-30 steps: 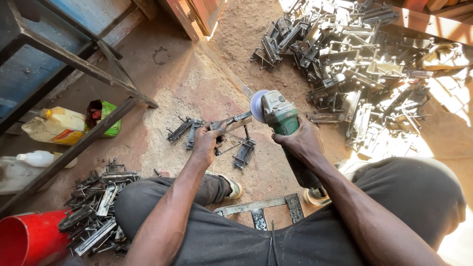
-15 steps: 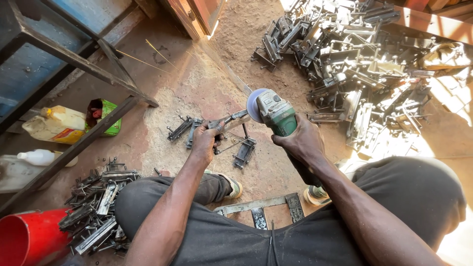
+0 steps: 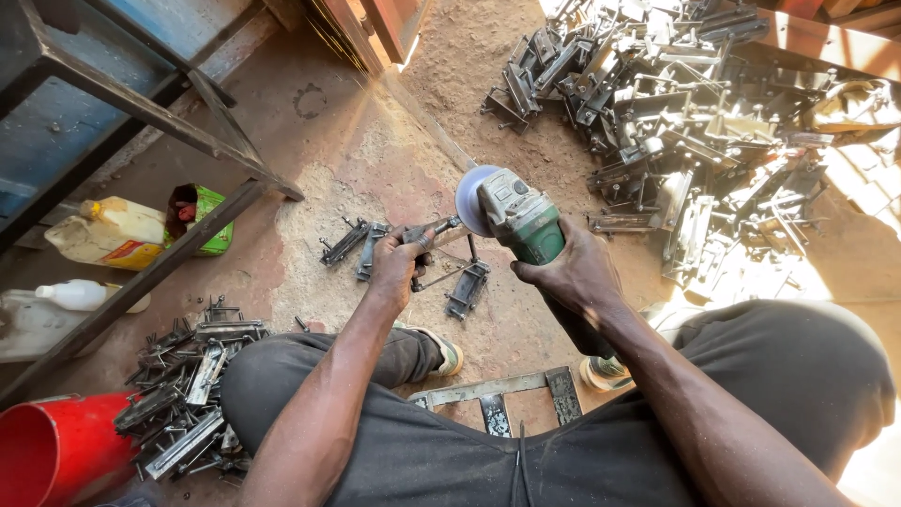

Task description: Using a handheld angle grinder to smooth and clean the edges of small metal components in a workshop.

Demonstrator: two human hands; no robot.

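Observation:
My left hand (image 3: 398, 268) grips a small dark metal bracket piece (image 3: 434, 228) and holds it above the dirt floor. My right hand (image 3: 571, 274) is wrapped around the body of a green and grey angle grinder (image 3: 519, 218). The grinder's round disc (image 3: 468, 200) sits right against the end of the held metal piece. Below the hands, a few similar metal pieces (image 3: 466, 287) lie on the ground. My knees in dark trousers fill the lower part of the view.
A big heap of metal parts (image 3: 672, 113) lies at the upper right, a smaller pile (image 3: 187, 385) at the lower left beside a red bucket (image 3: 54, 449). A yellow jug (image 3: 111, 233), a green box (image 3: 208, 218) and a white bottle (image 3: 77, 295) sit under a metal frame (image 3: 173, 120).
The grinder and the held metal piece have shifted slightly left and up together; the disc stays against the piece. Both hands keep their grip.

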